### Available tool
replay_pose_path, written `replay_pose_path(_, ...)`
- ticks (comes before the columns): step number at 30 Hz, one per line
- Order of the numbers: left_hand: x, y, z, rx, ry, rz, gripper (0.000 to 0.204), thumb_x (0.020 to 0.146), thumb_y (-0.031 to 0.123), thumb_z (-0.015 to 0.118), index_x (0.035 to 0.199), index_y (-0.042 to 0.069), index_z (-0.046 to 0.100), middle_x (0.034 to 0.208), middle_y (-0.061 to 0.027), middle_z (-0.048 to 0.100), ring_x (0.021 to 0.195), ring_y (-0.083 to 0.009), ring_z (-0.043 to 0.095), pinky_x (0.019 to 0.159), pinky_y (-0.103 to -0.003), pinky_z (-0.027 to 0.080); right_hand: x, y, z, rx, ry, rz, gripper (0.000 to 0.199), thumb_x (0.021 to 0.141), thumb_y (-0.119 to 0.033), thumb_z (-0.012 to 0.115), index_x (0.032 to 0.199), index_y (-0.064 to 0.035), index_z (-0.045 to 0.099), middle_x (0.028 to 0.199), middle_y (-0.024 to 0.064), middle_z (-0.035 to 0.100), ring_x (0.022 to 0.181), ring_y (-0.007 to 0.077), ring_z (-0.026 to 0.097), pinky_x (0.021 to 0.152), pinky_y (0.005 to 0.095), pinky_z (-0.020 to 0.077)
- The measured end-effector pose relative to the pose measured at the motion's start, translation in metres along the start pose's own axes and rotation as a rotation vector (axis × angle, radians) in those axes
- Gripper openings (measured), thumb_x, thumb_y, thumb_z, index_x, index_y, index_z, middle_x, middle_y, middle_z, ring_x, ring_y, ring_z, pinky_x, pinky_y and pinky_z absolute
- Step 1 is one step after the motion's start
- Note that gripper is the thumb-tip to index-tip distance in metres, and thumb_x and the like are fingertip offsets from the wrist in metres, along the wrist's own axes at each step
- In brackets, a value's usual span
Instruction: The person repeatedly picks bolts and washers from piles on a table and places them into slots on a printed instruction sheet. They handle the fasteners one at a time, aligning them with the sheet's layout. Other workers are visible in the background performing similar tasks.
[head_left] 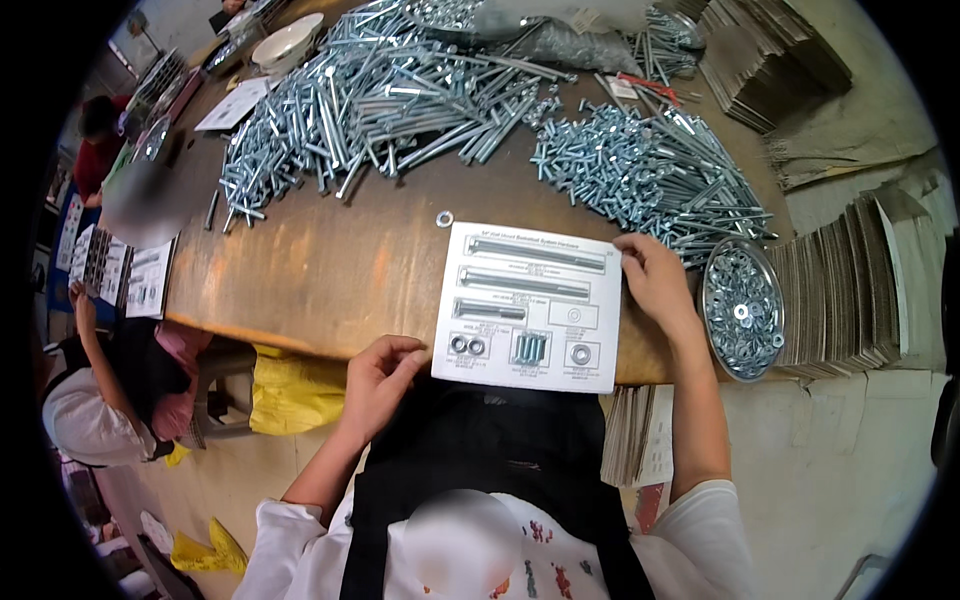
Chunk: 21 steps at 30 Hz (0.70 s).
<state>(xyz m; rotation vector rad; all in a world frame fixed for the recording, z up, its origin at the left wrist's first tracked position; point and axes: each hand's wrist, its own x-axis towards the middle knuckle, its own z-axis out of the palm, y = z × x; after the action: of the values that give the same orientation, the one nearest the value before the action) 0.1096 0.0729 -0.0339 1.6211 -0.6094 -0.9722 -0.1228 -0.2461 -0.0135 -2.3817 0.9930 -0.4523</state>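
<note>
A white printed card [535, 385] with pictures of bolts, nuts and washers lies at the table's near edge. Several small bluish bolts [530, 349] in one of its lower boxes look like real ones. My right hand [655, 280] is closed on the card's upper right corner. Just beside the card's left edge is my left hand [383, 385], its thumb and fingertips brought together; what they hold, if anything, is hidden. A single washer [445, 219] lies beyond the card's upper left corner.
A heap of long bolts [370, 110] spreads across the far table, with shorter bolts [640, 165] to the right. An oval metal tray [712, 350] of washers stands by my right forearm. Stacked cardboard [840, 280] lines the right side. Another person [110, 400] works at left.
</note>
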Motion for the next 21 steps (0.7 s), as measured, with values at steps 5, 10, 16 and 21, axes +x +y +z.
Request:
replay_pose_path(5,-0.010,-0.011,0.003,-0.169,-0.052,-0.178,0.016,0.093,0.011,0.068,0.103,-0.001,0.067,0.084,-0.0028,0.069,0.067,-0.0069,0.063,0.062,-0.020,0.051,0.006,-0.009,0.001,-0.043,-0.032,0.093,0.014,0.085,-0.008,0.057,0.096,-0.0018,0.064,0.084,0.0155,0.068,0.079,0.0339,0.066,0.073,0.0419,0.0504)
replay_pose_path(10,-0.004,-0.011,-0.007,-0.211,-0.066,-0.268,0.015,0.092,0.011,0.069,0.102,0.000,0.067,0.085,-0.0040,0.070,0.070,-0.0091,0.067,0.061,-0.019,0.051,0.002,-0.018,-0.006,-0.001,-0.042,0.198,0.012,0.083,-0.012,0.062,0.090,-0.0025,0.065,0.079,0.0122,0.068,0.073,0.0282,0.066,0.069,0.0383,0.0507)
replay_pose_path(16,-0.007,-0.007,-0.011,-0.322,-0.044,-0.367,0.012,0.090,0.010,0.071,0.098,0.002,0.066,0.086,-0.0055,0.071,0.073,-0.0116,0.070,0.061,-0.020,0.052,0.010,-0.003,0.003,0.150,-0.107,0.168,0.013,0.083,-0.007,0.066,0.091,0.0032,0.068,0.073,0.0036,0.065,0.065,0.0098,0.058,0.060,0.0257,0.0463)
replay_pose_path(21,-0.016,-0.013,-0.041,-0.366,0.099,-0.332,0.012,0.089,0.008,0.071,0.097,0.001,0.066,0.088,-0.0073,0.071,0.074,-0.0119,0.070,0.061,-0.019,0.053,0.030,-0.036,0.033,0.232,-0.121,0.157,0.016,0.080,-0.011,0.066,0.088,0.0029,0.071,0.071,0.0108,0.068,0.063,0.0166,0.063,0.062,0.0300,0.0489)
